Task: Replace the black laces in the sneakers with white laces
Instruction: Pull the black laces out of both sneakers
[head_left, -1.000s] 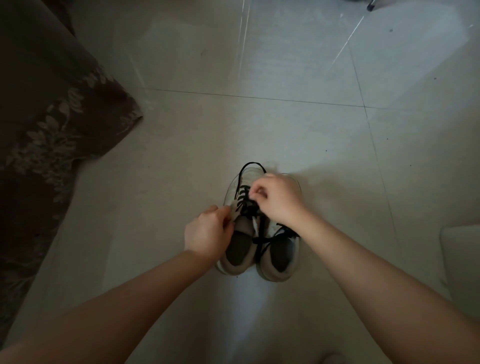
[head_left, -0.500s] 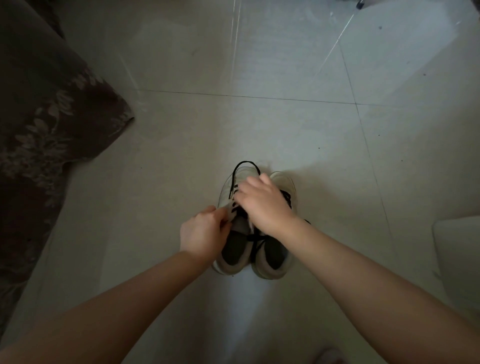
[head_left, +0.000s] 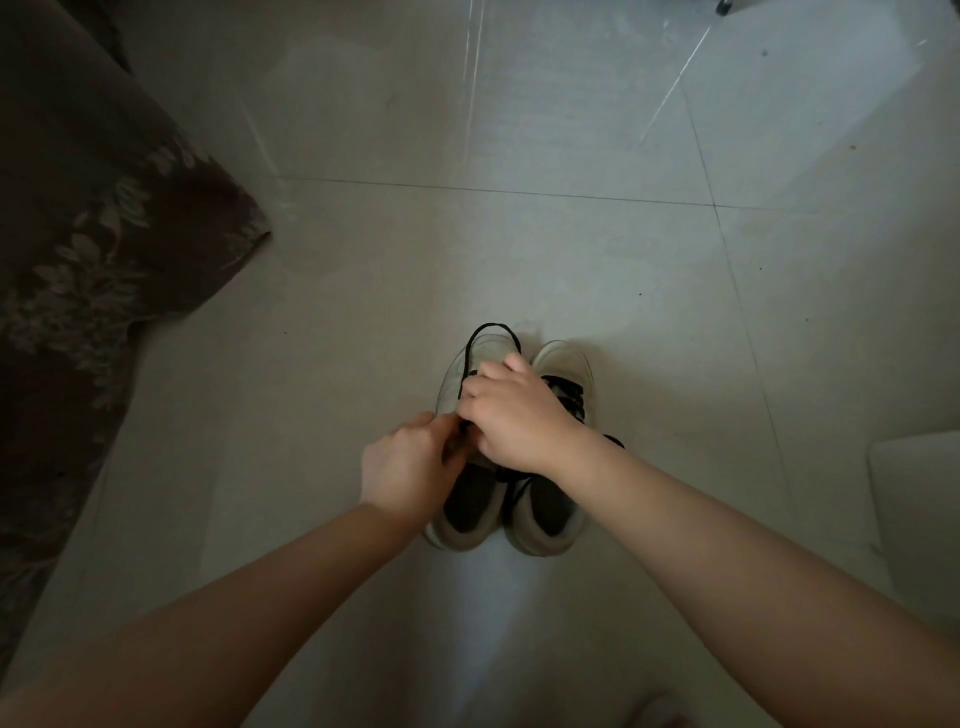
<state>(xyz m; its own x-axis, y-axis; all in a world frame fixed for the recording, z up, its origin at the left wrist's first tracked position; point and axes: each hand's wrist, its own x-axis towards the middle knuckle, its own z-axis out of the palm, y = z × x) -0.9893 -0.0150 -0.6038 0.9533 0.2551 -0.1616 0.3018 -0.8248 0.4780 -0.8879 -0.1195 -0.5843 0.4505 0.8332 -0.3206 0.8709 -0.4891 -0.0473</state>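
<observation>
Two pale sneakers stand side by side on the tiled floor, toes pointing away from me: the left sneaker (head_left: 470, 512) and the right sneaker (head_left: 563, 366). Both carry black laces. A loop of black lace (head_left: 485, 332) arches over the left sneaker's toe. My right hand (head_left: 511, 415) reaches across over the left sneaker with its fingers curled round that lace. My left hand (head_left: 408, 462) holds the left sneaker at its side, fingers curled at the lacing. Most of the lacing is hidden under my hands. No white laces are in view.
A dark floral cloth (head_left: 88, 249) hangs along the left edge. A pale flat object (head_left: 919, 499) lies at the right edge. Light grey floor tiles (head_left: 571, 260) stretch beyond the sneakers.
My right hand has slid back toward me along the left sneaker, drawing the black lace loop longer over the toe. My left hand stays on the sneaker's side.
</observation>
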